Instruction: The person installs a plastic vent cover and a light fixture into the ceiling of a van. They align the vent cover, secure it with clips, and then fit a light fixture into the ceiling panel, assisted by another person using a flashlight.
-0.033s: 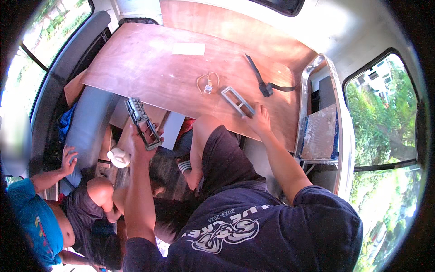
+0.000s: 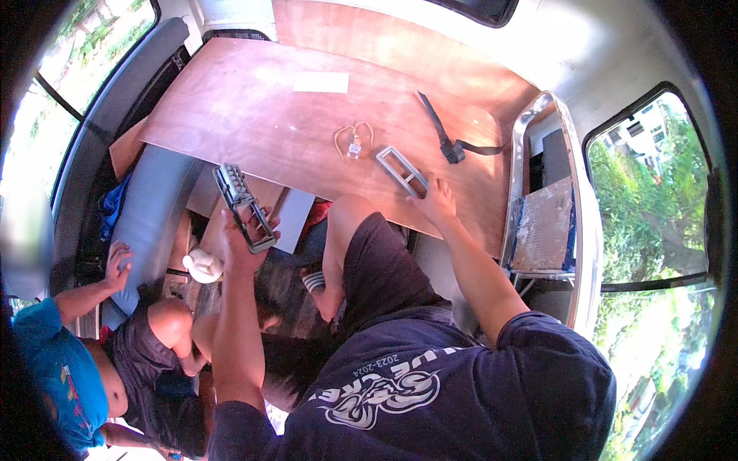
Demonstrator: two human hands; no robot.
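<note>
My left hand (image 2: pixel 244 244) grips the lower end of a dark rectangular frame (image 2: pixel 240 201) with a row of ribbed grey parts in its upper half. It is held tilted, off the table's near edge. My right hand (image 2: pixel 437 201) rests at the table's near side, thumb and fingers at the near end of a grey rectangular frame (image 2: pixel 401 170) with an open middle and a crossbar. That frame lies on the wooden table (image 2: pixel 231 100). Beyond it lies a small clear-and-white connector piece with tan wires (image 2: pixel 354 149).
A black strap with a buckle (image 2: pixel 452 150) lies at the table's right. Farther back is a pale paper sheet (image 2: pixel 321 82). A metal-framed seat (image 2: pixel 578 230) stands at the right. Beside a white rounded object (image 2: pixel 203 265), another person (image 2: pixel 69 369) sits at the lower left.
</note>
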